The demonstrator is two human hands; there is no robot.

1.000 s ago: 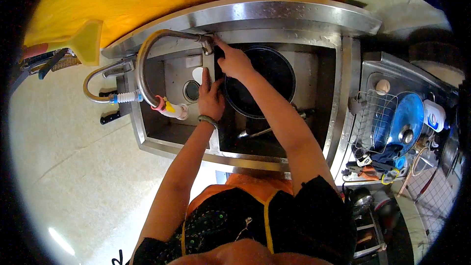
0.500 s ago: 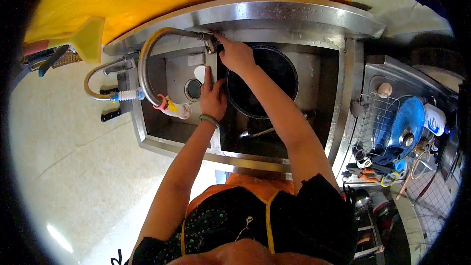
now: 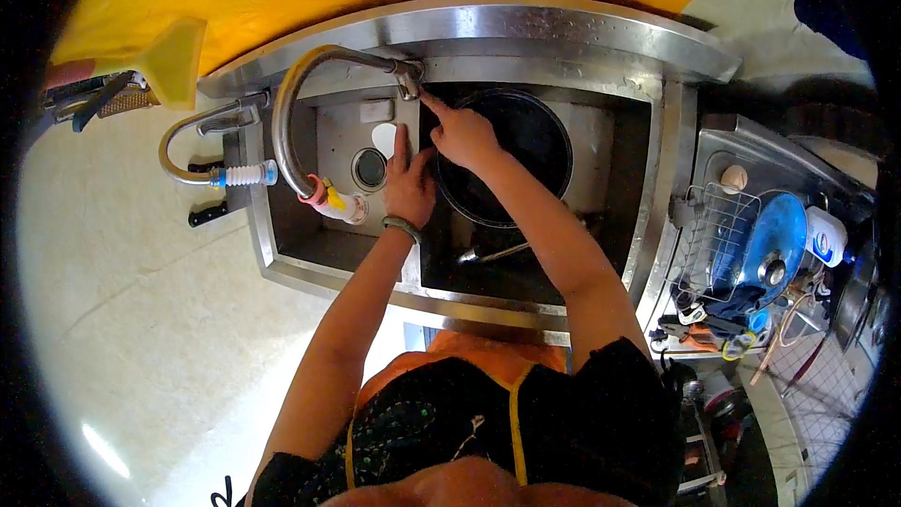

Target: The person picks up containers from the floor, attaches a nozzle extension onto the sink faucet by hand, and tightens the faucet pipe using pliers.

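Observation:
My left hand, with a bracelet at its wrist, rests on the divider between the two sink basins. Its fingers are apart and nothing is in them. Beside its fingertips lies a white oval piece. My right hand is over the left edge of a large black pan in the right basin. Its index finger points out to the base of the curved faucet, while the other fingers are curled with nothing visible in them. The pan's handle reaches toward the front of the basin.
A second faucet and black-handled knives are at the sink's left side. To the right stand a wire basket, a blue lid and a white bottle. A yellow squeegee is at the upper left.
My right index finger has moved slightly down from behind the faucet base to its near side. My left hand stays on the divider. The view has shifted a little.

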